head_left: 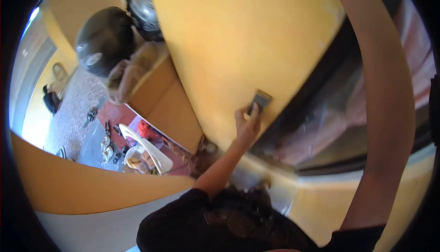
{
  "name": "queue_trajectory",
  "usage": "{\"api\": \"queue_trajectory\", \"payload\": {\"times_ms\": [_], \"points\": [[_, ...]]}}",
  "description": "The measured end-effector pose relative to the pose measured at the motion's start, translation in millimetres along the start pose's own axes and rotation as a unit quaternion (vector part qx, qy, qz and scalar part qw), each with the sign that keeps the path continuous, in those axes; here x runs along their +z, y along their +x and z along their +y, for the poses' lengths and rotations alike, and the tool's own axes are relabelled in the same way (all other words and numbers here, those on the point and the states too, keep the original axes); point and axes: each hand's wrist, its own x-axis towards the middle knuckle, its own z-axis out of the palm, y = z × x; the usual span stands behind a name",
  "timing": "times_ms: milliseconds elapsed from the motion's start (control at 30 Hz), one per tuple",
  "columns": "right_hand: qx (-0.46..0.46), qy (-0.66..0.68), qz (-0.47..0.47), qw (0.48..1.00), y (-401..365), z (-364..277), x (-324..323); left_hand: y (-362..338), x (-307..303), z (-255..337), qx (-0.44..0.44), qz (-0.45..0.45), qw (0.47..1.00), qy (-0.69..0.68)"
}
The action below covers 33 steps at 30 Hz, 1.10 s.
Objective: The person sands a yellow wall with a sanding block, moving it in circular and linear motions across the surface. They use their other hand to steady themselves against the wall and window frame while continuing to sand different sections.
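Note:
My left hand (248, 126) is raised against the yellow wall (238, 32), closed on a small dark flat rectangular tool (262, 99). The tool's wide end lies against the paint, close to the dark window frame (316, 71). Its exact kind is hard to make out, as fingers cover the lower part. At the right side my right arm (389, 91) stretches upward past the window, and its hand is beyond the top edge of the view.
A dark helmet (103, 41) and a second helmet (144, 9) sit left of the wall, above an orange-brown surface (160, 98). Below are a white plastic item (158, 155), a red bundle (146, 130) and several shoes (106, 149). Behind the window glass hangs a pinkish curtain (332, 135).

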Motion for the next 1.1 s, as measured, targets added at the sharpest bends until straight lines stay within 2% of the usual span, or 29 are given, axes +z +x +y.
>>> {"api": "queue_trajectory", "payload": {"times_ms": [33, 133, 233, 333, 467, 500, 600, 667, 700, 867, 933, 1100], "points": [[0.003, -0.003, -0.043, 0.999, 9, -2, 0, 22, -3, 0, 0.019, 0.025, 0.999, -0.01], [0.024, -0.026, -0.017, 0.999, 21, -13, 7, 42, -11, 2, 0.038, 0.042, 0.998, -0.022], [0.033, -0.017, -0.033, 0.999, 17, -18, 4, -16, -2, -19, -0.074, -0.005, 0.997, -0.02], [0.041, -0.029, -0.032, 0.998, 20, -18, 3, -26, -9, -24, -0.074, -0.006, 0.997, -0.027], [0.031, -0.049, -0.034, 0.998, 21, -15, 8, 36, -16, -18, -0.053, 0.065, 0.996, -0.021], [0.029, -0.057, -0.021, 0.998, 19, -14, 11, 36, -18, -21, -0.059, 0.056, 0.996, -0.021], [0.022, -0.057, -0.013, 0.998, 12, -14, 11, 19, -17, -30, -0.05, 0.061, 0.997, -0.02], [0.022, -0.051, -0.013, 0.998, 13, -15, 10, -21, -9, -47, -0.1, 0.03, 0.994, -0.027], [0.032, -0.07, -0.018, 0.997, 16, -15, 10, -17, -14, -42, -0.107, 0.025, 0.993, -0.037], [0.019, -0.124, -0.009, 0.992, 13, -10, 21, 56, -22, -29, -0.087, 0.099, 0.991, -0.025], [0.014, -0.124, -0.01, 0.992, 11, -13, 20, 78, -25, -27, -0.036, 0.14, 0.989, -0.035], [0.023, -0.065, -0.018, 0.997, 15, -17, 14, 35, -16, -38, -0.064, 0.102, 0.992, -0.03]]}}
